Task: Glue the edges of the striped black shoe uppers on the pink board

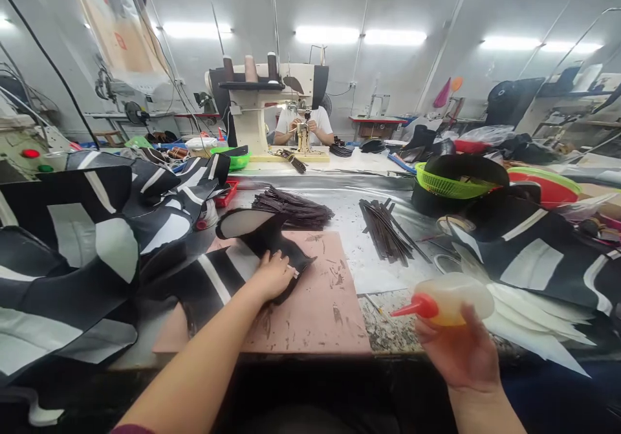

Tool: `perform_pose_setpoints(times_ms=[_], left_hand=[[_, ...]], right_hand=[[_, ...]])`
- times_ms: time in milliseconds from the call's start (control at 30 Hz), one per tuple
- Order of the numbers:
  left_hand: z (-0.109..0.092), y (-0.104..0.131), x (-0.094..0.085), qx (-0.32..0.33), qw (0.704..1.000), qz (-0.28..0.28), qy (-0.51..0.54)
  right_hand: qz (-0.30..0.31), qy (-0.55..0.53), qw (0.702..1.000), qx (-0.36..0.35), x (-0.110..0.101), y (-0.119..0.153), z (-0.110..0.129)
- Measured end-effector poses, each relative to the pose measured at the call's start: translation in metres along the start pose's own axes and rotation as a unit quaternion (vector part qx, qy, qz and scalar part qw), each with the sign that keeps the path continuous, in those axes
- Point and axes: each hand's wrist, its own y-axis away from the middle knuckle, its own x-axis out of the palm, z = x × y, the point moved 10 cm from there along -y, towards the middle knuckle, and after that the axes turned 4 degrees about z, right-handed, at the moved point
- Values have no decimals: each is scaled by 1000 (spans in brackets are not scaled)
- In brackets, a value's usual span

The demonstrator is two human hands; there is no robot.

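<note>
My left hand [276, 277] rests on a black boot upper piece [286, 246] with pale reinforcing patches and a white strip, fingers bent over it near its right edge. That piece lies partly on a worn pink cutting board [334, 292]. In my right hand [468, 353] is a squeeze bottle [463, 295] with a red nozzle and amber liquid inside, raised at the table's front edge. Its nozzle points left, apart from the black piece. Dark narrow leather strips [294, 209] lie behind the board, and another bundle of strips [385, 230] lies to its right.
Black upper pieces [68, 246] are heaped at left, with more black pieces [533, 253] at right. White sheets [533, 311] sit beside the bottle. A green basket [451, 182] stands behind. Across the table, a person [320, 123] works at a sewing machine [252, 110].
</note>
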Motion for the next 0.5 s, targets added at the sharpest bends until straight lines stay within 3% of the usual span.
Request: perform_pose_setpoints(times_ms=[200, 400, 500], left_hand=[[-9, 33, -1, 74, 995, 62, 5], [-23, 14, -10, 77, 991, -3, -110], [-20, 4, -9, 89, 988, -4, -126]], right_hand=[[-9, -5, 1000, -1, -2, -4, 1], [-1, 10, 1000, 1, 8, -22, -18], [-2, 41, 999, -3, 13, -35, -25]])
